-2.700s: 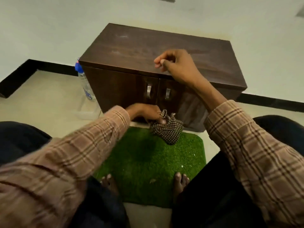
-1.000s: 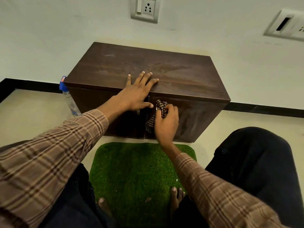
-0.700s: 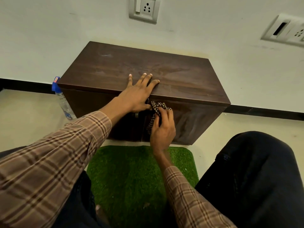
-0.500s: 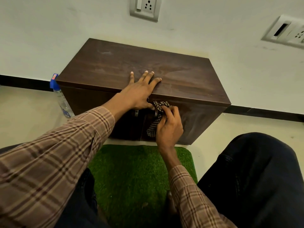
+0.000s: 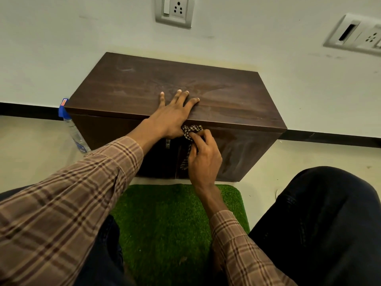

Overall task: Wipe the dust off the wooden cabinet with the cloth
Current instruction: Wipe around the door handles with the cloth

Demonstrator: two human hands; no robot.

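A low dark wooden cabinet (image 5: 237,96) stands against the white wall, its top showing faint dust streaks. My left hand (image 5: 173,114) lies flat on the front edge of the top, fingers spread. My right hand (image 5: 204,157) is closed on a checked black-and-cream cloth (image 5: 190,131), pressing it against the upper front of the cabinet where the two doors meet. Part of the cloth hangs down under my fingers. One metal door handle (image 5: 168,142) shows below my left wrist; the other handle is hidden by my right hand.
A green artificial-grass mat (image 5: 165,221) lies on the floor in front of the cabinet, between my knees. A plastic water bottle with a blue cap (image 5: 72,129) stands at the cabinet's left side. Wall sockets (image 5: 174,10) sit above the cabinet.
The cloth passed from my left hand on the mat to my right hand at the cabinet front. My left hand settled flat on the top. My right hand shifted slightly right along the front edge.
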